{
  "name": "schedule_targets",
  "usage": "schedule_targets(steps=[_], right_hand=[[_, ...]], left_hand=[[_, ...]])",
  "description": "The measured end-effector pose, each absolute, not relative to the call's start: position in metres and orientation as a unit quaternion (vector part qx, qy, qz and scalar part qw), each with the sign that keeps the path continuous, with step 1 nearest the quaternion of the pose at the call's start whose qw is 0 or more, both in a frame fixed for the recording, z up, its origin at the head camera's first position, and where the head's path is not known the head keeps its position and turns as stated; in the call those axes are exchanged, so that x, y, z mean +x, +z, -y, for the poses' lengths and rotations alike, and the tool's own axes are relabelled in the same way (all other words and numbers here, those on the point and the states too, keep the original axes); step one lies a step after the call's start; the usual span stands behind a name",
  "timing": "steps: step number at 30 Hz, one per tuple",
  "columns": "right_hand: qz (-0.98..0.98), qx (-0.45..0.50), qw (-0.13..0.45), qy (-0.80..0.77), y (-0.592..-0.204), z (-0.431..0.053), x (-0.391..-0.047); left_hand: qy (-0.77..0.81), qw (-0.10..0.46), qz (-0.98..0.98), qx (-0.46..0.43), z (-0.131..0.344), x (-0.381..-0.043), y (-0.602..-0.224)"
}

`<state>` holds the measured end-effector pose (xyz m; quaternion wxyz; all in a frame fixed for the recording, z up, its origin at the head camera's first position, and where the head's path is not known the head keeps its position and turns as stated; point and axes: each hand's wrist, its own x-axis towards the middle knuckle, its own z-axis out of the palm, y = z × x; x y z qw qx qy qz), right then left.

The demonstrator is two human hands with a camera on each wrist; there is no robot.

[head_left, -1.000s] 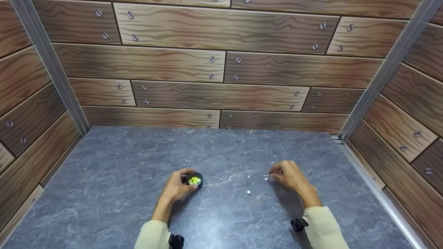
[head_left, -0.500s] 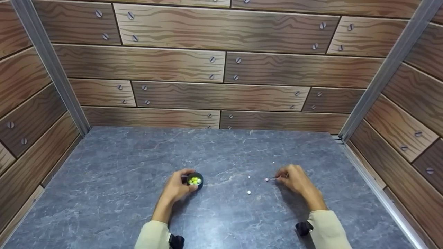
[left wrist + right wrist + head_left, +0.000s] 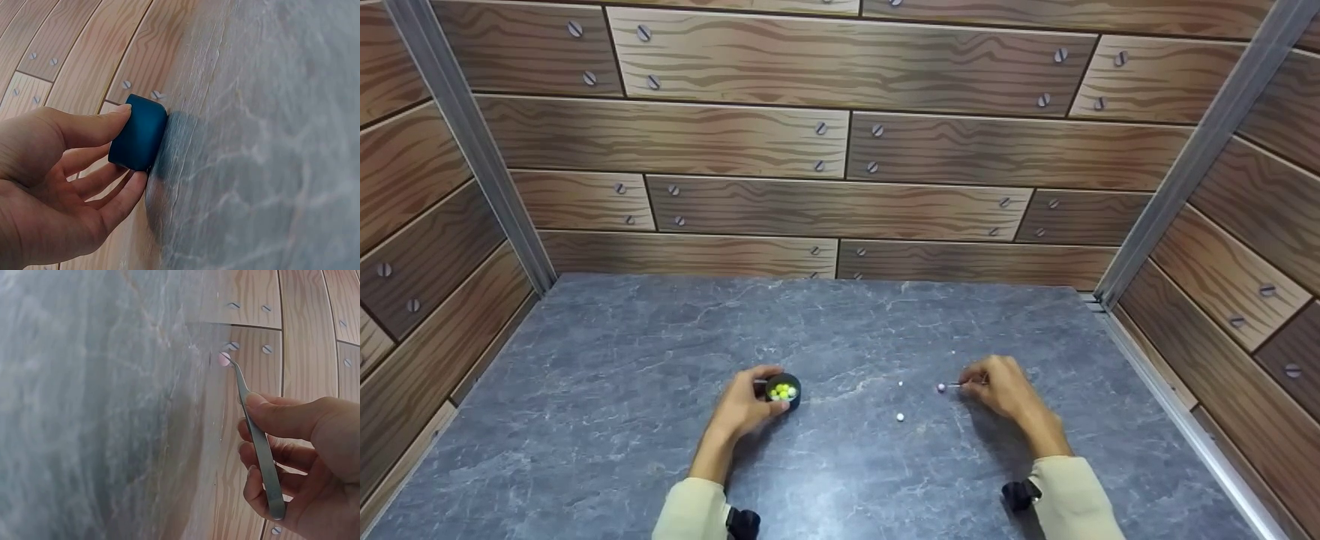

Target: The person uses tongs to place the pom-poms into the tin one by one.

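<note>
My left hand [image 3: 746, 405] grips a small dark cup [image 3: 138, 133] between thumb and fingers; it looks blue in the left wrist view. Several yellow and white beads [image 3: 783, 392] lie inside it, visible from above. Metal tweezers [image 3: 260, 439] with a bent tip are pinched in my right hand [image 3: 1001, 386]. At their tip is a pale pink bead [image 3: 224, 359], which appears to sit between the points. A white bead [image 3: 900, 417] lies on the table between the hands, with a smaller white one [image 3: 900, 383] beyond it.
A tiny white speck [image 3: 953, 352] lies farther back, beyond the tweezers. The grey marbled tabletop [image 3: 660, 337] is bounded by wood-patterned walls [image 3: 840, 142] at the back and both sides. Metal posts [image 3: 1185, 165] stand in the corners.
My right hand has moved right and slightly nearer, bringing the tweezer tip to the pink bead. In the last half second the bead has shifted slightly with the tip. The left hand stays still.
</note>
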<state>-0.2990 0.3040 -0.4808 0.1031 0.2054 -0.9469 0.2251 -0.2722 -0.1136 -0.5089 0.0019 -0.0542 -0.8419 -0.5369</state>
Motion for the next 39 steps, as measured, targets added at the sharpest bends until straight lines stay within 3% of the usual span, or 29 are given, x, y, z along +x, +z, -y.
schedule_targets(steps=[39], right_hand=[[0.922, 0.275, 0.125, 0.242, -0.469, -0.221, -0.305]], left_hand=[[-0.537, 0.005, 0.841, -0.062, 0.113, -0.273, -0.510]])
